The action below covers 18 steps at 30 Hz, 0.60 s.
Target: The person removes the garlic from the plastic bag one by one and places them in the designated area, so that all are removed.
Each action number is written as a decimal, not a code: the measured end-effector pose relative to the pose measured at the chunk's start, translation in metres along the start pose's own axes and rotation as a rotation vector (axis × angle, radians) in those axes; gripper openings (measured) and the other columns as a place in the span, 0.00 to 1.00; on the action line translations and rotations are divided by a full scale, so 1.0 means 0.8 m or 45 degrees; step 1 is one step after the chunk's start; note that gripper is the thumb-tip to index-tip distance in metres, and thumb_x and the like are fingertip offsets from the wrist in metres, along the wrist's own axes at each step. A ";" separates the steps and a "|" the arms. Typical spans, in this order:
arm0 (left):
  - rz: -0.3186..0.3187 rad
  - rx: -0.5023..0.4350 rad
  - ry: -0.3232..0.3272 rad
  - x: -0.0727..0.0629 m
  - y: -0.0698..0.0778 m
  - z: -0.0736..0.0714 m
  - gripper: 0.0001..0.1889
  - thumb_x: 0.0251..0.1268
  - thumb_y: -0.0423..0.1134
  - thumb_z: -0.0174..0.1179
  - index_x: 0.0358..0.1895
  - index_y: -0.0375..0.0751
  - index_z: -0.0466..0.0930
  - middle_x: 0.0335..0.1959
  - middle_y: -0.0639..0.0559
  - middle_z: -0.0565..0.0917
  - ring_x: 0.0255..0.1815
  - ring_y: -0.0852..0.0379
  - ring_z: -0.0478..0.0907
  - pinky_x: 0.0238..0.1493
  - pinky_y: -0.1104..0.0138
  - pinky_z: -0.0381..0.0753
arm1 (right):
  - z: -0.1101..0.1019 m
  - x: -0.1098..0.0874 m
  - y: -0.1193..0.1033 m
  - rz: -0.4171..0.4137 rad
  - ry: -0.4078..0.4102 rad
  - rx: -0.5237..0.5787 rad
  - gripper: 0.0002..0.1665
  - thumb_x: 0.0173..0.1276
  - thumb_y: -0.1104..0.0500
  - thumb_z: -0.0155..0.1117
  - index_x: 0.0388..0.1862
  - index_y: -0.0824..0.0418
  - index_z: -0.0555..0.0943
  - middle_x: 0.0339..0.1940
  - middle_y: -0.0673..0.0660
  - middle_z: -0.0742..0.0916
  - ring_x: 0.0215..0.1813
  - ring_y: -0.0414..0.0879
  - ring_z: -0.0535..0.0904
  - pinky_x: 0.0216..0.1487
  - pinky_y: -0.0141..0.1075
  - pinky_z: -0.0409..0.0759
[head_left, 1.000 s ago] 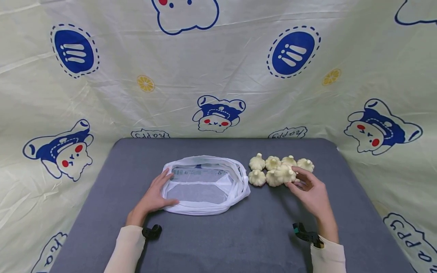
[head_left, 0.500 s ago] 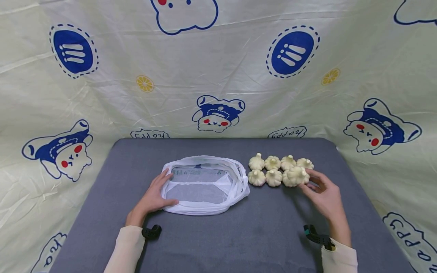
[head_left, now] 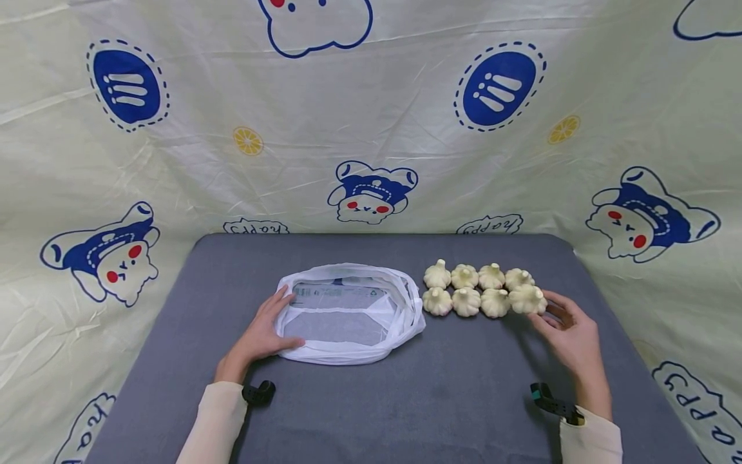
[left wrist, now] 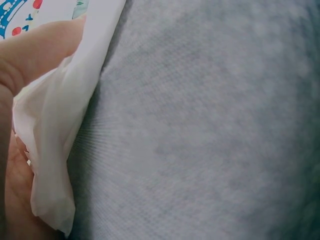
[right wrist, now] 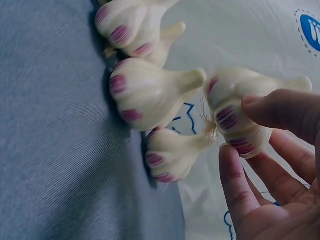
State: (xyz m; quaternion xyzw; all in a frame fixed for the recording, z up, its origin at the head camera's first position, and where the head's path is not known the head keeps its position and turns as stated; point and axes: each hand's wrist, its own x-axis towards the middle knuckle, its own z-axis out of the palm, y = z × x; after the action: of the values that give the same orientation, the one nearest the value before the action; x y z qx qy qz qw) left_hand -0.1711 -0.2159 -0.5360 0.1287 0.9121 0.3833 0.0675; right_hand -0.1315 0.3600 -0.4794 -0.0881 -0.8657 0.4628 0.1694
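My right hand (head_left: 570, 335) pinches a garlic bulb (head_left: 527, 299) between thumb and fingers at the right end of the front row. In the right wrist view the held bulb (right wrist: 235, 110) is raised off the table, root tuft toward the cloth. Several other bulbs (head_left: 494, 303) sit on the table in two rows to its left. At the left, my left hand (head_left: 261, 332) holds the side of a white plastic bag (head_left: 348, 354), thumb and fingers spread over its rim. The bag's mouth is wide, facing up. Bunched plastic (left wrist: 55, 145) shows by the thumb in the left wrist view.
A grey cloth covers the table (head_left: 440, 399). Behind and around it hangs a pale sheet (head_left: 371, 96) with blue cartoon prints. The bag's right side comes close to the leftmost garlic bulbs.
My right hand has moved to the right with its bulb, from over the front row to that row's right end. The left hand and the bag keep their place.
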 end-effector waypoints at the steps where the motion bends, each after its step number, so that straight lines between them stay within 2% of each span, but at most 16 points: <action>1: 0.002 -0.003 0.000 0.000 0.000 0.000 0.55 0.50 0.54 0.78 0.80 0.41 0.60 0.86 0.44 0.49 0.84 0.35 0.44 0.76 0.29 0.52 | 0.000 0.001 0.003 0.011 0.001 0.002 0.33 0.66 0.61 0.75 0.68 0.63 0.77 0.57 0.41 0.81 0.50 0.20 0.75 0.48 0.12 0.77; 4: 0.010 -0.001 -0.001 0.000 0.001 -0.001 0.55 0.50 0.53 0.78 0.80 0.41 0.60 0.86 0.44 0.49 0.84 0.34 0.44 0.76 0.29 0.52 | -0.001 0.003 0.010 0.034 0.000 0.007 0.32 0.66 0.60 0.75 0.68 0.61 0.78 0.61 0.49 0.81 0.50 0.20 0.75 0.48 0.12 0.77; 6: 0.013 0.002 0.001 0.000 0.001 -0.001 0.55 0.50 0.54 0.78 0.80 0.40 0.60 0.86 0.44 0.49 0.84 0.34 0.44 0.76 0.29 0.52 | 0.000 0.003 0.013 0.053 -0.001 0.012 0.31 0.66 0.59 0.75 0.68 0.59 0.78 0.62 0.51 0.81 0.50 0.20 0.75 0.48 0.12 0.76; 13: 0.027 0.003 0.004 0.001 0.000 -0.001 0.54 0.50 0.53 0.78 0.80 0.40 0.60 0.86 0.42 0.50 0.84 0.33 0.44 0.76 0.29 0.52 | 0.003 0.004 0.025 0.142 0.007 0.033 0.34 0.66 0.59 0.75 0.70 0.66 0.75 0.56 0.42 0.79 0.48 0.21 0.74 0.46 0.13 0.77; 16: 0.017 -0.011 -0.001 0.001 -0.001 -0.001 0.54 0.50 0.53 0.78 0.80 0.41 0.60 0.86 0.44 0.49 0.84 0.35 0.44 0.76 0.29 0.52 | 0.005 0.008 0.031 0.193 0.020 0.031 0.35 0.67 0.59 0.75 0.70 0.66 0.75 0.56 0.42 0.80 0.47 0.20 0.74 0.45 0.13 0.77; 18: 0.005 -0.022 -0.006 0.001 -0.001 -0.001 0.54 0.50 0.53 0.78 0.81 0.42 0.60 0.86 0.45 0.49 0.85 0.36 0.44 0.77 0.30 0.51 | 0.007 0.010 0.036 0.235 0.028 0.021 0.35 0.67 0.58 0.75 0.71 0.65 0.75 0.57 0.46 0.80 0.46 0.19 0.73 0.44 0.13 0.76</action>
State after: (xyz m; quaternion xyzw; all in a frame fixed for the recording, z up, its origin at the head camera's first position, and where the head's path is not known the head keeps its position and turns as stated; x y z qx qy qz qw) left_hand -0.1718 -0.2165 -0.5361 0.1309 0.9084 0.3909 0.0698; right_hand -0.1414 0.3741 -0.5048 -0.1712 -0.8481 0.4825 0.1364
